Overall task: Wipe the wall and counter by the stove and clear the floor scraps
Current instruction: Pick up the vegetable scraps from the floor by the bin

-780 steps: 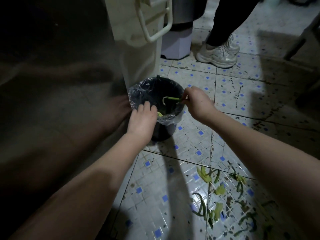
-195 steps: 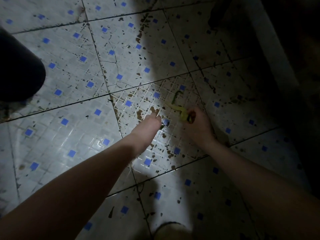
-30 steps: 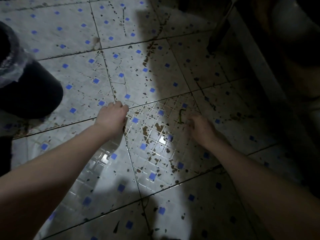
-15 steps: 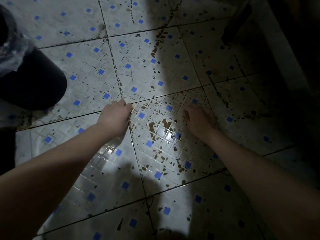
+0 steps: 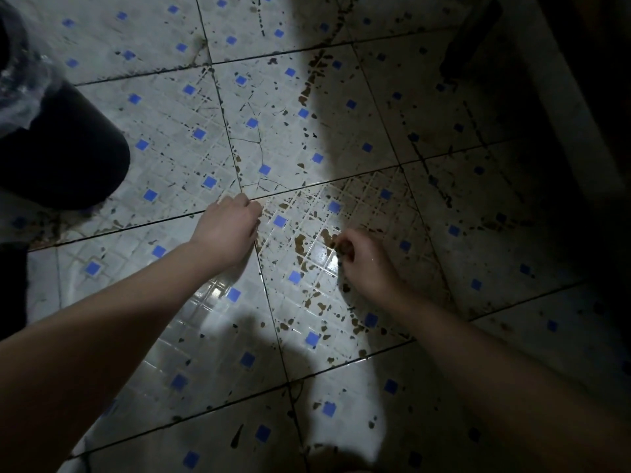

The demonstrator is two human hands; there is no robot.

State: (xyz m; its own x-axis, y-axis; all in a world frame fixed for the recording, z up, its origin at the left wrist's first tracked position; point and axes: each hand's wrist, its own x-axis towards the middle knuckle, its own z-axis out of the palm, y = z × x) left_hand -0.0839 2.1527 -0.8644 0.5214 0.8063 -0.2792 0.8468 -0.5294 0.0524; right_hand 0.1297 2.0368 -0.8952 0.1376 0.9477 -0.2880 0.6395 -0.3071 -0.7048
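Note:
My right hand (image 5: 367, 262) hovers low over the stained floor tiles (image 5: 307, 302), fingers curled, pinching a small dark scrap (image 5: 342, 248) at its fingertips; the scrap is barely visible in the shadow. My left hand (image 5: 229, 230) rests on the floor at a tile joint, its fingers curled under, and I see nothing in it. The black bin (image 5: 71, 155) with a clear plastic liner (image 5: 20, 80) stands at the far left, about a hand's length from my left hand. No other loose green scraps show on the tiles.
Brown stains and dark specks cover the white tiles with blue squares. A dark furniture leg (image 5: 473, 35) stands at the top right. A pale ledge (image 5: 563, 107) and deep shadow run along the right side.
The green scrap that lay on the tile a second ago is gone from the floor; my right hand reached over it and has drawn back, curled. My left hand has stayed in place.

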